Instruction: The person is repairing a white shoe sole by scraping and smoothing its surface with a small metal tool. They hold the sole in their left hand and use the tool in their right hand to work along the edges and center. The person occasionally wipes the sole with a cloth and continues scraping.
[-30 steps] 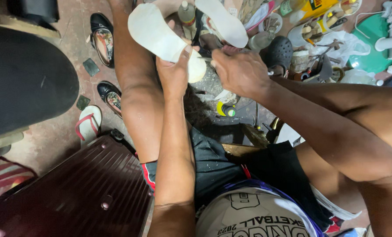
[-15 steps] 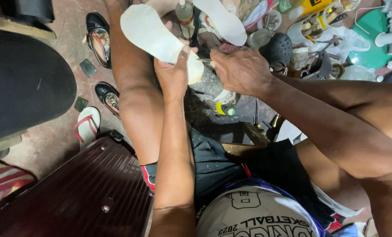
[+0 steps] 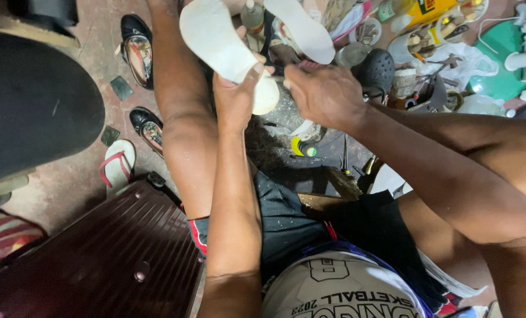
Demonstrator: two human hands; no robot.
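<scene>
My left hand [image 3: 237,97] grips a white shoe sole [image 3: 219,47] near its heel end, holding it up over my left knee. My right hand [image 3: 325,94] is closed in a fist right beside the sole's heel, pinching a thin tool whose tip meets the sole's edge; the tool itself is mostly hidden by my fingers. A second white sole [image 3: 301,29] lies just beyond my hands.
A dark red ribbed suitcase [image 3: 98,259] lies at lower left. Black shoes [image 3: 136,50] and a red-strapped sandal [image 3: 117,165] sit on the floor at left. Bottles, tools, a black clog [image 3: 376,70] and a green basin [image 3: 498,59] crowd the upper right.
The sole and both hands have shifted slightly; my right hand stays pressed against the sole's heel end.
</scene>
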